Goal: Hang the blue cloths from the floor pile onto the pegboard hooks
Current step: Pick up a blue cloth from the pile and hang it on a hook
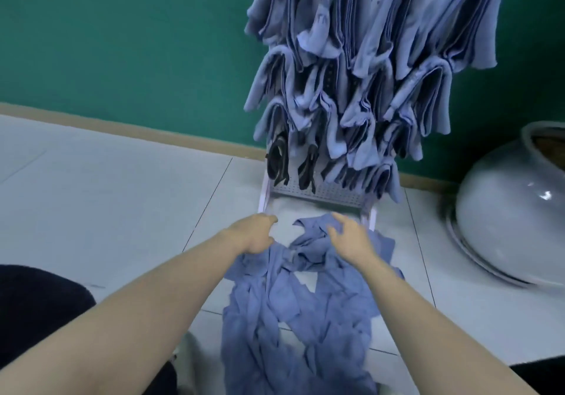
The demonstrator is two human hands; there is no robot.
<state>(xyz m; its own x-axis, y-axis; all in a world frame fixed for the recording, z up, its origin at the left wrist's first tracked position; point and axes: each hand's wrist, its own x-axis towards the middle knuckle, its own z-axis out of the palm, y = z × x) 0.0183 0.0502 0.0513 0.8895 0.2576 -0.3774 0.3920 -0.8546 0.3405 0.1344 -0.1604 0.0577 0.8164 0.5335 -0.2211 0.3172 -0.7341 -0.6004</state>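
A crumpled pile of blue cloths (293, 312) lies on the white tiled floor in front of a white pegboard stand (321, 193). Several blue cloths (351, 73) hang in rows from the pegboard's hooks, covering most of it. My left hand (255, 234) hovers over the pile's far left edge with fingers loosely curled, holding nothing that I can see. My right hand (348, 235) reaches over the pile's far end with fingers spread, just above or touching the top cloth.
A green wall with a tan skirting board runs behind the stand. A large pale round ceramic pot (513, 211) sits on the floor to the right. Two dark items (293, 162) hang low on the pegboard. Dark fabric (33, 309) lies at the lower left.
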